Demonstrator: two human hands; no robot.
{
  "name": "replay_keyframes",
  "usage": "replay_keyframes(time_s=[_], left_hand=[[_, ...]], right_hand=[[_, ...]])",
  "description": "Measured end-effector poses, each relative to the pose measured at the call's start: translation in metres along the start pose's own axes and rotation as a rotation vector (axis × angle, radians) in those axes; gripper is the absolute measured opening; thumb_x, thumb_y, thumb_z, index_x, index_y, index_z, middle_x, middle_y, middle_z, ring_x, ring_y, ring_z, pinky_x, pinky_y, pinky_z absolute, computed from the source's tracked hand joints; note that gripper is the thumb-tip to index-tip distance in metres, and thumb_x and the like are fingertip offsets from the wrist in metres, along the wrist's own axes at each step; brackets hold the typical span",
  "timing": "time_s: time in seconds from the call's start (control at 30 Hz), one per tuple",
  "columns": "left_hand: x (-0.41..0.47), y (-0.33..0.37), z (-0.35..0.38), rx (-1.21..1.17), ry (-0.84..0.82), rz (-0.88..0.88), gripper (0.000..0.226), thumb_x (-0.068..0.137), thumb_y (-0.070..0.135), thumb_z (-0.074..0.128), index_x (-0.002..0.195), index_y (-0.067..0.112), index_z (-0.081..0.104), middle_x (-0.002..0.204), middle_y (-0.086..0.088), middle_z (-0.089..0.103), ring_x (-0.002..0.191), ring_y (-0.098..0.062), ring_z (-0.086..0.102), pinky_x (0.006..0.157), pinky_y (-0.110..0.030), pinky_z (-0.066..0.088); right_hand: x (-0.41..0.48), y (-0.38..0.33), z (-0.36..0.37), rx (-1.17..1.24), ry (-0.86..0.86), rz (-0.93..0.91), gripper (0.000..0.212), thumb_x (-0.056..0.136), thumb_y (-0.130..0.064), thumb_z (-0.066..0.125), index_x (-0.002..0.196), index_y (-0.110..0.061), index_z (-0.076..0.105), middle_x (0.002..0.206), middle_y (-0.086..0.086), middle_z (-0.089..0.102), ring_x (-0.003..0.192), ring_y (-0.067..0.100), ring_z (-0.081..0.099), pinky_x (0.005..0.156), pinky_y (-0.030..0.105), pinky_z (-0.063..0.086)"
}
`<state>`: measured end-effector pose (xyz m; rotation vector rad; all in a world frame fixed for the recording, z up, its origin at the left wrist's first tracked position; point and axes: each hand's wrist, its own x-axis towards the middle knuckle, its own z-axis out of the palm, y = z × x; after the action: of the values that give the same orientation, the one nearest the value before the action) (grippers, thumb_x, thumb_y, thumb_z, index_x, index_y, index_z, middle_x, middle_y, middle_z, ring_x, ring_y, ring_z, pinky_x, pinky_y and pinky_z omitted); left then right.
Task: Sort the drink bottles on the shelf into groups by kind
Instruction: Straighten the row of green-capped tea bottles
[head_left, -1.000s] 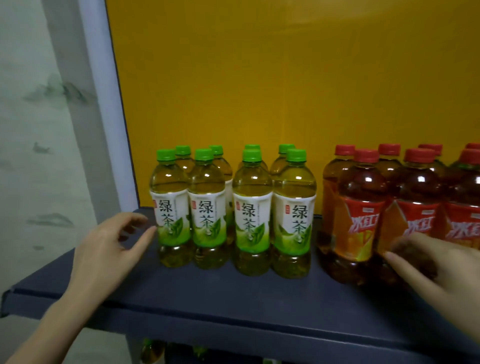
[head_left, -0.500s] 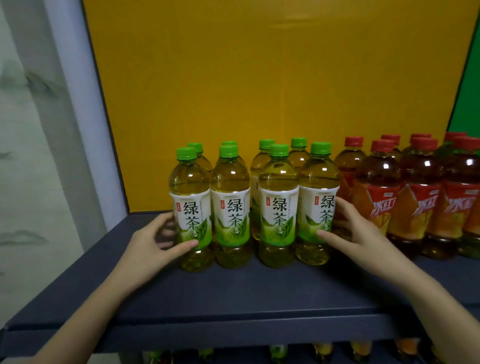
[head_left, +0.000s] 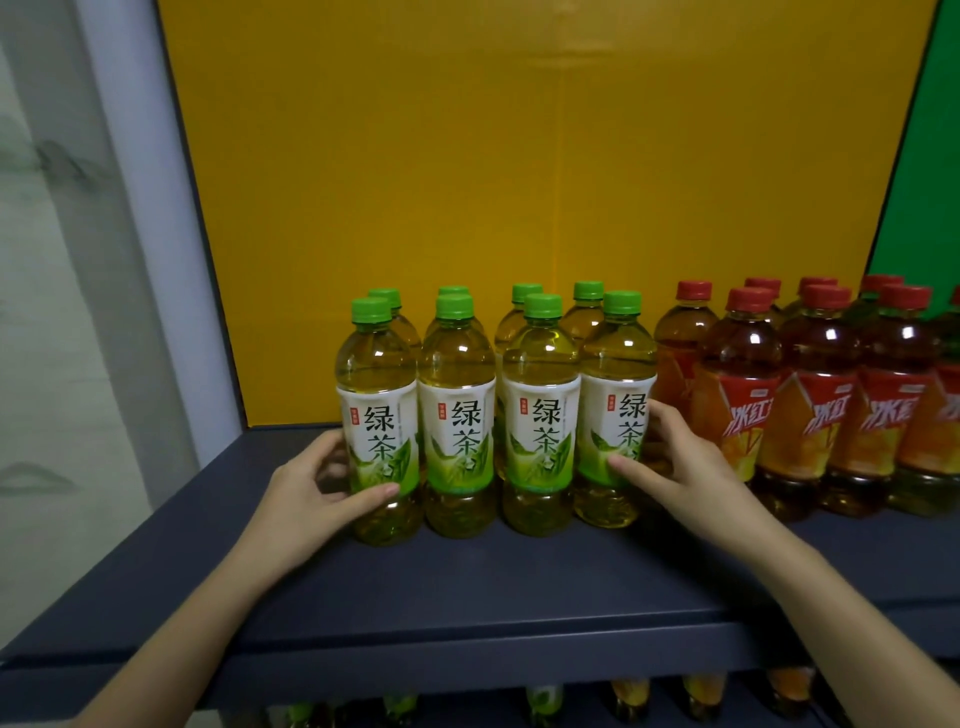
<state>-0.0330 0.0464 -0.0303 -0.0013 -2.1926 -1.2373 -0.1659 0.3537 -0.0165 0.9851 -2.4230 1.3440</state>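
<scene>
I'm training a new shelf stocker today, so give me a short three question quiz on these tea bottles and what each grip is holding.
1. True or false: the red-capped iced tea bottles stand to the left of the green tea bottles.
2. How many green tea bottles stand in the front row? A two, B four, C six.
3. Fill in: the left grip holds the ____ front green tea bottle, and the right grip holds the ____ one.
Key: 1 false, they stand to the right. 2 B. 3 leftmost bottle, rightmost bottle.
</scene>
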Motion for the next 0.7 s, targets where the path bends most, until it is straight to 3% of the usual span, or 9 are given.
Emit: replay_keyframes(time_s=[0.1, 0.2, 0.33, 0.43, 0.53, 0.7], left_hand=[[0.004, -0.003, -0.004, 0.084, -0.013, -0.037, 0.086, 0.039, 0.069, 0.077, 0.115, 0.043, 0.048, 0.117, 0.022, 0.056, 0.107, 0.002, 0.055, 0.089, -0.021, 0.048], [0.012, -0.006, -0.008, 0.020, -0.078, -0.149, 0.126, 0.026, 0.075, 0.077, 0.137, 0.033, 0.034, 0.132, 0.011, 0.048, 0.121, -0.006, 0.047, 0.103, -0.032, 0.040], [0.015, -0.002, -0.005, -0.148, -0.185, -0.170, 0.109, 0.023, 0.069, 0.082, 0.121, 0.044, 0.042, 0.118, 0.023, 0.056, 0.102, 0.012, 0.056, 0.079, -0.006, 0.046], [0.015, -0.004, -0.003, -0.165, -0.203, -0.191, 0.102, 0.025, 0.068, 0.082, 0.117, 0.041, 0.046, 0.115, 0.020, 0.060, 0.100, 0.009, 0.059, 0.074, -0.007, 0.049], [0.016, -0.004, -0.003, -0.176, -0.203, -0.199, 0.097, 0.026, 0.068, 0.082, 0.113, 0.039, 0.050, 0.109, 0.021, 0.064, 0.099, 0.009, 0.060, 0.072, -0.007, 0.050], [0.015, -0.004, -0.002, -0.116, -0.210, -0.168, 0.091, 0.030, 0.074, 0.077, 0.111, 0.043, 0.049, 0.098, 0.035, 0.065, 0.098, 0.015, 0.058, 0.071, -0.004, 0.047]], right_hand=[[0.002, -0.005, 0.000, 0.024, -0.020, 0.004, 0.074, 0.074, -0.035, 0.071, 0.135, -0.033, 0.028, 0.122, -0.025, 0.043, 0.113, -0.008, 0.043, 0.096, 0.017, 0.037], [0.007, -0.009, 0.000, 0.216, -0.076, 0.071, 0.074, 0.069, -0.033, 0.073, 0.125, -0.044, 0.025, 0.114, -0.036, 0.041, 0.100, -0.022, 0.045, 0.079, 0.002, 0.040], [0.013, -0.005, 0.004, 0.394, -0.175, 0.132, 0.072, 0.077, -0.023, 0.068, 0.131, -0.041, 0.024, 0.112, -0.032, 0.046, 0.092, -0.024, 0.051, 0.069, 0.001, 0.044], [0.015, -0.001, 0.008, 0.414, -0.210, 0.145, 0.066, 0.078, -0.024, 0.066, 0.127, -0.042, 0.025, 0.115, -0.029, 0.048, 0.098, -0.015, 0.052, 0.072, 0.003, 0.045], [0.016, 0.001, 0.008, 0.407, -0.217, 0.151, 0.073, 0.074, -0.032, 0.066, 0.132, -0.040, 0.023, 0.119, -0.026, 0.048, 0.107, -0.009, 0.050, 0.079, 0.006, 0.046], [0.018, 0.004, 0.009, 0.397, -0.239, 0.140, 0.075, 0.073, -0.033, 0.066, 0.133, -0.040, 0.021, 0.121, -0.023, 0.048, 0.109, -0.008, 0.050, 0.081, 0.006, 0.046]])
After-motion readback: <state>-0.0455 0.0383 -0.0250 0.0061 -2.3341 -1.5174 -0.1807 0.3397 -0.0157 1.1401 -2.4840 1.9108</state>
